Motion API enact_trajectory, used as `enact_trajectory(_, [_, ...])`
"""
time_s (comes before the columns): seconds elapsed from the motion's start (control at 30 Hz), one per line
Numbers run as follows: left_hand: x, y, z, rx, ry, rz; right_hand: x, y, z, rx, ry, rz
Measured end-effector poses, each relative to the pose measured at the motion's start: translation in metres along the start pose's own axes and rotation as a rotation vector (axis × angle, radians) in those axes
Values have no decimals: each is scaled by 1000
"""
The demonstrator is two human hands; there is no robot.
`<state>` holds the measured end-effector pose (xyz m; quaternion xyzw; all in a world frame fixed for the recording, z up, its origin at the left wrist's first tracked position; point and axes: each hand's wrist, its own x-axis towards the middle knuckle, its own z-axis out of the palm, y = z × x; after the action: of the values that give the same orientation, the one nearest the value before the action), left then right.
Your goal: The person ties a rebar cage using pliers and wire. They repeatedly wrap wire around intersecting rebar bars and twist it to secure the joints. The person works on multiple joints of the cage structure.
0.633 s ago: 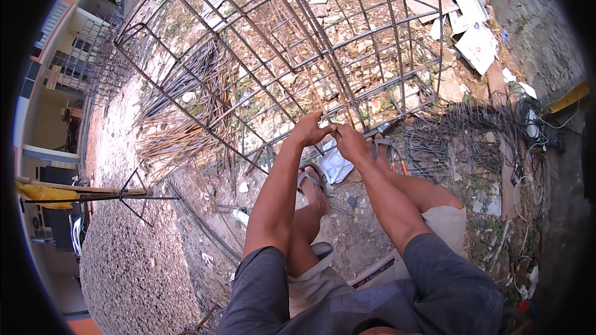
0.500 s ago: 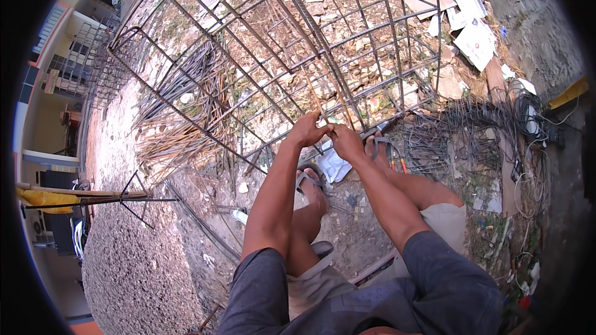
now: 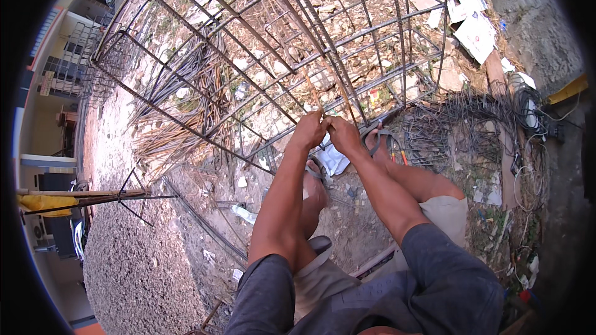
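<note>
A large cage of steel reinforcing bars (image 3: 273,68) stands in front of me, its bars crossing in an open grid. My left hand (image 3: 308,130) and my right hand (image 3: 343,136) meet at its near side, fingers bent and pinched together. A thin rusty bar (image 3: 311,89) runs down to my left fingertips; another rusty bar (image 3: 345,94) passes just beyond my right hand. Whatever is between the fingers is too small or hidden to make out. Below the hands, a crumpled white plastic bag (image 3: 333,160) lies on the ground between my sandalled feet.
Loose rods (image 3: 180,130) are piled left of the cage. Bundled dark wire (image 3: 428,130) and cables (image 3: 526,111) lie to the right, near broken white boards (image 3: 475,34). Gravel (image 3: 136,260) spreads at the lower left. Rods with a yellow wrapping (image 3: 49,203) jut in from the left.
Both hands have drawn closer together, and my left hand has turned, its fingers now bunched against the right. The view has shifted slightly, so the cage's left end appears farther left.
</note>
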<state>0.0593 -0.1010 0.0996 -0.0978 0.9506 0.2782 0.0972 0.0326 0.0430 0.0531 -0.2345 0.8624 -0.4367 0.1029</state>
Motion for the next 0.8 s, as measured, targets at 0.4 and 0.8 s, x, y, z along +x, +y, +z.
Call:
enact_trajectory(0.4, [4, 13, 12, -40, 267, -158, 25, 10, -3, -152, -22, 4])
enact_trajectory(0.8, [-2, 9, 8, -1, 277, -159, 2, 25, -7, -309, -362, 149])
